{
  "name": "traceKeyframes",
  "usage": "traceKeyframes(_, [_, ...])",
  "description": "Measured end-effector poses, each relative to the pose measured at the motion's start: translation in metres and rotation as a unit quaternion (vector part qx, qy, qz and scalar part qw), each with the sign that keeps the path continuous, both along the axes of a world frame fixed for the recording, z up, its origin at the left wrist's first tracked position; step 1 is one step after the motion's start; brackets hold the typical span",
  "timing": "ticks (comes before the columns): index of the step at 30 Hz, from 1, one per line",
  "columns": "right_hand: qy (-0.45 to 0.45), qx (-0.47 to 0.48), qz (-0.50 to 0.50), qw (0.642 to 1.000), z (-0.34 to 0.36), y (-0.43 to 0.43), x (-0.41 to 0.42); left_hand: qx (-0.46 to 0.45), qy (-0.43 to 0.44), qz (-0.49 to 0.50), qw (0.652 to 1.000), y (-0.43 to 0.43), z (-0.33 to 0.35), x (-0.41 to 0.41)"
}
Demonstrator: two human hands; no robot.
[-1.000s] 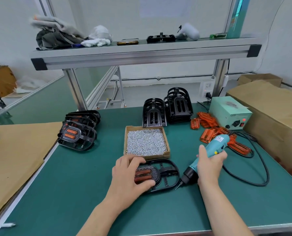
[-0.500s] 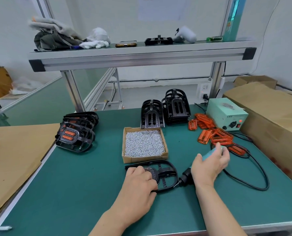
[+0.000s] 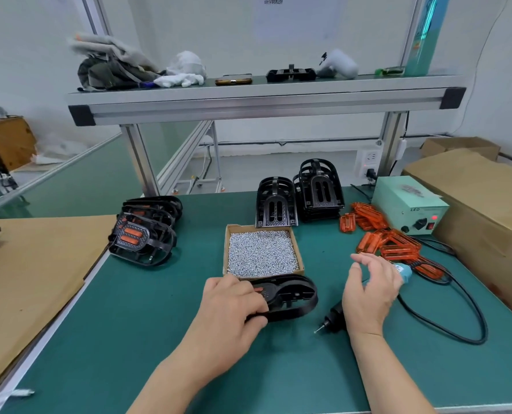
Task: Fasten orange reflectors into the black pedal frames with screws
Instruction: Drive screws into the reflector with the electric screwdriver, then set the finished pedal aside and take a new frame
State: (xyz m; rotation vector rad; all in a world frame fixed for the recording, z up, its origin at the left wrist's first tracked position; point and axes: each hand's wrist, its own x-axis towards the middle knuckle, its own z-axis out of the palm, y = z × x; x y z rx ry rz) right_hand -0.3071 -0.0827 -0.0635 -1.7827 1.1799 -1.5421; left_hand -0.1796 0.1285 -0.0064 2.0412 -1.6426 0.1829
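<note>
Green-matted tabletop (image 3: 135,339), seen from above and behind the hands. Left hand (image 3: 230,309) laid over near end of a flat black plastic pedal frame (image 3: 290,297), fingers curled down and clamped on its edge, grip pinching the frame against the mat; a sliver of orange reflector (image 3: 259,289) visible between fingers. Frame just in front of an open cardboard box of small silver screws (image 3: 262,253), nearly touching its front wall. Right hand (image 3: 368,294) raised above a teal-bodied electric screwdriver with black nose (image 3: 335,321), fingers spread and loose, grip closed on nothing; tool lying on the mat, bit pointing left toward the frame, black cable (image 3: 445,330) looping off right. Heap of loose translucent orange reflectors (image 3: 383,237) right of the box, beside a pale green power supply unit (image 3: 410,207). Two upright stacks of bare black frames (image 3: 299,198) behind the box. Pile of black frames fitted with orange reflectors (image 3: 142,231) at left edge. Brown cardboard sheet (image 3: 30,264) further left.
</note>
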Motion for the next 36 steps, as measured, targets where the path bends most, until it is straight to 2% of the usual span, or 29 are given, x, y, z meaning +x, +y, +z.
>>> traceKeyframes(6, [0.005, -0.010, 0.001, 1.000, 0.003, 0.004, 0.000, -0.030, 0.012, 0.012, 0.999, 0.004, 0.018, 0.011])
traceKeyframes(13, [0.080, -0.042, 0.029, 0.996, -0.004, 0.006, 0.000, -0.066, -0.063, 0.070, 0.993, 0.007, 0.030, 0.032])
traceKeyframes(17, [0.116, -0.061, 0.055, 0.990, -0.008, 0.007, 0.002, -0.076, -0.074, 0.114, 0.988, 0.009, 0.019, 0.059])
traceKeyframes(30, [0.093, -0.041, 0.068, 0.993, -0.012, 0.003, 0.001, -0.124, 0.003, 0.288, 0.950, 0.037, -0.040, 0.137])
traceKeyframes(36, [0.098, -0.030, 0.067, 0.993, -0.011, 0.003, 0.001, -0.104, 0.042, 0.373, 0.921, 0.051, -0.058, 0.164])
